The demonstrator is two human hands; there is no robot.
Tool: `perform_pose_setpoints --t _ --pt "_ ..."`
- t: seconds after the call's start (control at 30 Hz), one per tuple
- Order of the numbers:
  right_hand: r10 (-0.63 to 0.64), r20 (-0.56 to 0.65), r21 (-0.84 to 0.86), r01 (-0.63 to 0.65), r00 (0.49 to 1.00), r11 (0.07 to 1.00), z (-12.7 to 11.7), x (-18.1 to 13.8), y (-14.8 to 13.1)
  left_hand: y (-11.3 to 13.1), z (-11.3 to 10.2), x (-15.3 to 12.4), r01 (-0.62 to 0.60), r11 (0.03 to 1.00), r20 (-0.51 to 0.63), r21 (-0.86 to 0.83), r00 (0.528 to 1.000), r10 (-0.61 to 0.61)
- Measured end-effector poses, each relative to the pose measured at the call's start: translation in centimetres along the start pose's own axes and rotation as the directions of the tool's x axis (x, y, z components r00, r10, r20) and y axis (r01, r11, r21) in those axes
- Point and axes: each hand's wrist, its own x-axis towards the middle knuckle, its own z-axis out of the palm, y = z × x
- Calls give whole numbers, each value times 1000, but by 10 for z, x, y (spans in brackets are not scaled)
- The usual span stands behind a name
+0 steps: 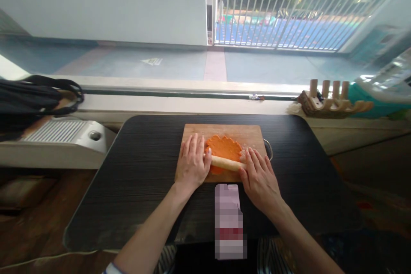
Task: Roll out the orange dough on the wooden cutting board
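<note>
Remotely, I'm resting my left hand [192, 163] and right hand [260, 178] over the ends of the pin [226, 163], fingers outstretched, unclenched; it's lying across the orange sheet [224, 146], which is sitting on the board [192, 129].

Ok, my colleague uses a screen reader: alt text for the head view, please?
A person's left hand and right hand rest on a pale rolling pin across a flat orange dough-like sheet, on a wooden board atop a black table.
</note>
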Motion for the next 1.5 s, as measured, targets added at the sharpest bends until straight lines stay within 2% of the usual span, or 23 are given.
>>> perform_pose_setpoints --t 0.2,0.3,0.47,0.57,0.73,0.9,1.0,1.13,1.3,1.5 --pt "47 -6 15 -47 999 999 2 21 6 4 4 26 21 1000 14 16 1000 -21" --pt "10 -33 70 -8 999 997 4 24 10 2 6 30 -6 1000 21 -3 1000 6" --pt "-111 -176 200 146 978 969 9 8 17 -7 0 11 -84 992 25 -90 996 86" --pt "-181 -217 233 231 959 945 12 0 23 -14 -9 -3 -114 984 92 -134 988 126" --pt "-267 -186 226 306 945 925 6 1 29 -24 -24 -17 -136 973 144 -187 976 164" --pt "-380 -119 238 398 917 886 -14 18 31 -20 -35 -32 -76 988 107 -138 990 91" --pt "-450 -27 269 440 893 857 -18 33 38 -9 -33 -46 -9 999 81 -49 997 13" --pt "-511 53 304 474 858 826 -10 48 49 6 -21 -61 37 999 11 16 999 -37" --pt "-467 40 259 442 884 859 -2 52 48 16 -12 -65 57 998 -71 25 996 -55" --pt "-391 136 178 366 910 913 -2 68 37 13 -8 -52 80 995 -99 61 992 -74"
